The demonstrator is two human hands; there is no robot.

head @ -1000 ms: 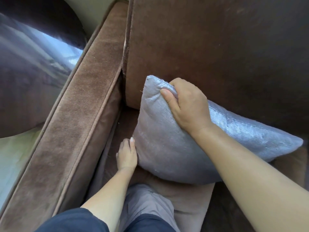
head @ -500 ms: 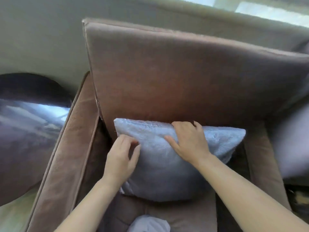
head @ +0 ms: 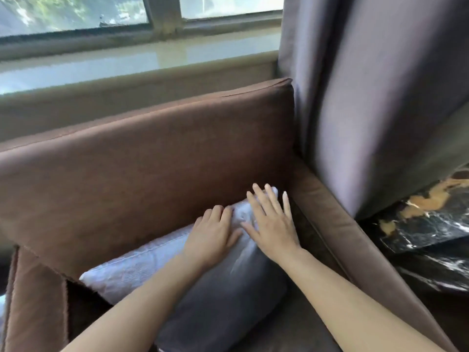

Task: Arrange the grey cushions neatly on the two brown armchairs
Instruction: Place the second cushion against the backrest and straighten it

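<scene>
A grey cushion (head: 223, 295) leans against the backrest of a brown armchair (head: 152, 158), its top edge running from lower left up to the right corner. My left hand (head: 213, 235) lies flat on the cushion's upper right part, fingers slightly curled over its top edge. Beside it, my right hand (head: 271, 222) rests with spread fingers on the cushion's top right corner, close to the right armrest (head: 337, 229). Neither hand grips the cushion; both press on it. Only one armchair and one cushion are in view.
A grey curtain (head: 380, 97) hangs directly right of the chair. Below it stands a black marble surface with gold veins (head: 431, 224). A window and its pale sill (head: 127, 62) run behind the backrest. The left armrest (head: 33, 301) is at lower left.
The view has swung up and to the right. Both hands have slid rightward along the cushion to its right corner, and the right hand has spread flat.
</scene>
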